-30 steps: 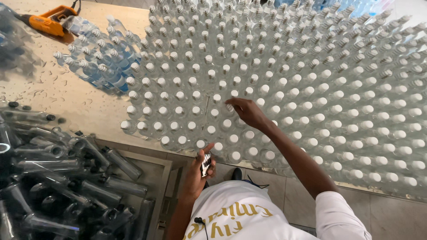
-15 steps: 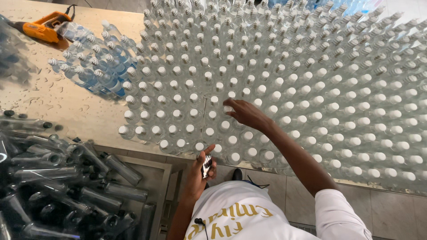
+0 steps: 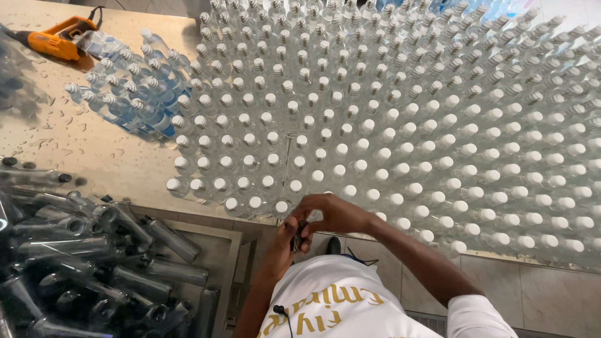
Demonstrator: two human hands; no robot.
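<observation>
My left hand [image 3: 286, 241] is closed around a small dark and silvery object [image 3: 301, 233] held near my chest, below the table's front edge. My right hand [image 3: 335, 215] has come down beside it and its fingertips touch the same object. What the object is cannot be made out. Just beyond both hands stands a dense field of clear plastic bottles with white caps [image 3: 400, 125], upright on the beige table [image 3: 94, 150].
A shrink-wrapped pack of bottles [image 3: 125, 94] lies at the table's far left, with an orange tool [image 3: 56, 40] behind it. A heap of uncapped clear bottles [image 3: 81, 250] fills a bin at lower left. Tiled floor [image 3: 551, 300] shows at lower right.
My right hand has pulled back from the capped bottles in the middle rows and come down to meet my left hand. My left hand has stayed near my chest with the small object.
</observation>
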